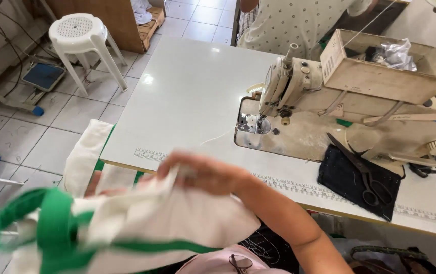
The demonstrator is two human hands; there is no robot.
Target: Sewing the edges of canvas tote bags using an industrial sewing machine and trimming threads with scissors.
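My right hand (202, 172) reaches across to the left and grips the top of a white cloth piece with green straps (141, 223), held low in front of me below the table's near edge. My left hand (101, 190) is mostly hidden behind the cloth; only a bit of it shows at the cloth's upper left edge, touching the fabric. The image is blurred there. A cream sewing machine (299, 86) stands on the white table (187, 96) to the right, its needle area (258, 124) bare.
Black scissors (365, 170) lie on a dark cloth patch (347, 185) at the table's right. A cardboard box (380, 66) sits on the machine. Another person in a dotted shirt (294, 20) sits beyond the table. A white plastic stool (83, 38) stands on the tiled floor at left.
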